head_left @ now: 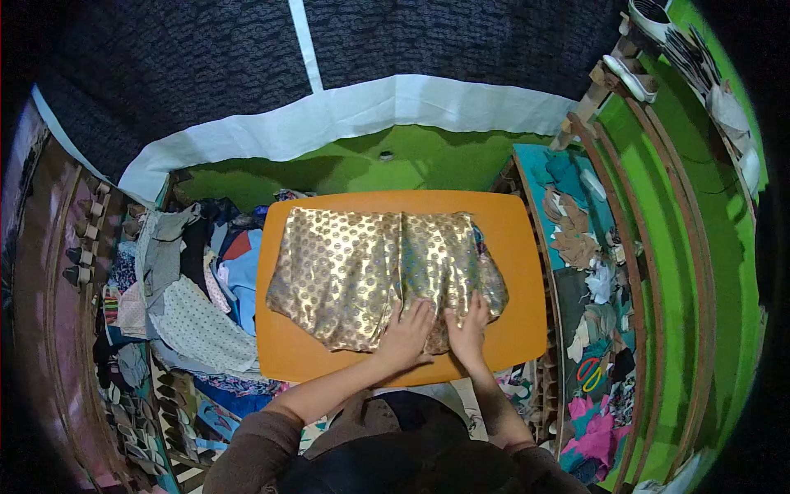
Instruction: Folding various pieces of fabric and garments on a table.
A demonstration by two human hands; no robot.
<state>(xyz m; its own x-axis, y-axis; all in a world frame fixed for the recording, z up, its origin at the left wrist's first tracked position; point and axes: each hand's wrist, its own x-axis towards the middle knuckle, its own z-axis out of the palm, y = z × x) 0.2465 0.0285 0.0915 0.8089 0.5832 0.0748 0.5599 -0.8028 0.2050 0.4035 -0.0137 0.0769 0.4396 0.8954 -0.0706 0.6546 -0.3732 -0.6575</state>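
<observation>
A shiny gold cloth garment (346,263) with a pattern of round dots lies spread on an orange table (518,247). It has a seam down its middle, and its right side shows a folded, darker layer. My left hand (406,336) rests flat on the cloth's near edge, just right of the middle, fingers stretched out. Beside it, my right hand (468,331) presses on the lower right part of the cloth, its fingers extended and pointing away from me. Neither hand grips the fabric.
Piled clothes (206,321) crowd the table's left side. On the right, a shelf (559,300) holds fabric scraps and scissors (589,375) with red and yellow handles. Wooden racks with shoes (632,78) line the green wall. A dark curtain (461,41) hangs at the back.
</observation>
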